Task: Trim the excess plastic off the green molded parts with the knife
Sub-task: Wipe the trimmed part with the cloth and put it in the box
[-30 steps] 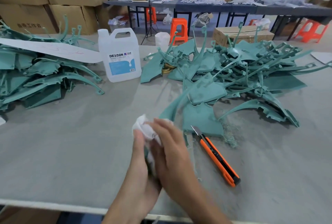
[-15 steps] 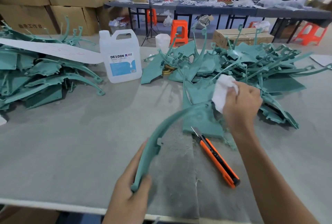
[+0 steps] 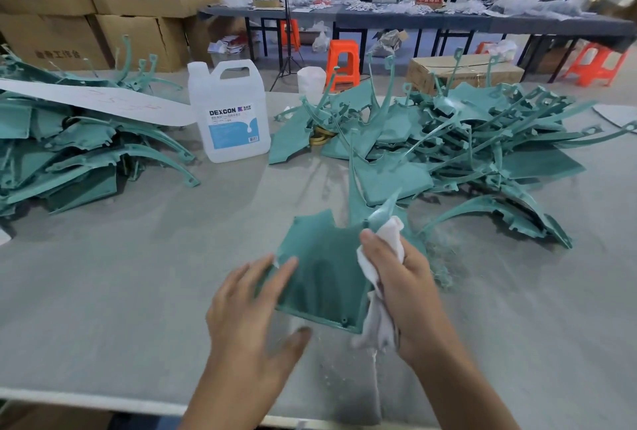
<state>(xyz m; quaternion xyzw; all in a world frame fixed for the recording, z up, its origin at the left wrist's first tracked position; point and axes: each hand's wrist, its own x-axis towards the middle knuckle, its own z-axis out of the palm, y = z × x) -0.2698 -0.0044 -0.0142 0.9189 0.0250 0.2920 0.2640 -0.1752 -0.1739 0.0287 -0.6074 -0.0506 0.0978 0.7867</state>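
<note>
Green part [image 3: 320, 274]: your left hand [image 3: 251, 309] steadies its edge, fingers straight, so your right hand [image 3: 410, 285], clutching a cloth [image 3: 389, 233], can apparently wipe it.

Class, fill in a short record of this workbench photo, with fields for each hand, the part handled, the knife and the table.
Green part: flat panel between both hands
Left hand: fingers straight, touching the part's left edge
Right hand: grips white cloth at the part's right edge
Knife: not in view
Table: white jug, left pile and right pile of green parts
</note>
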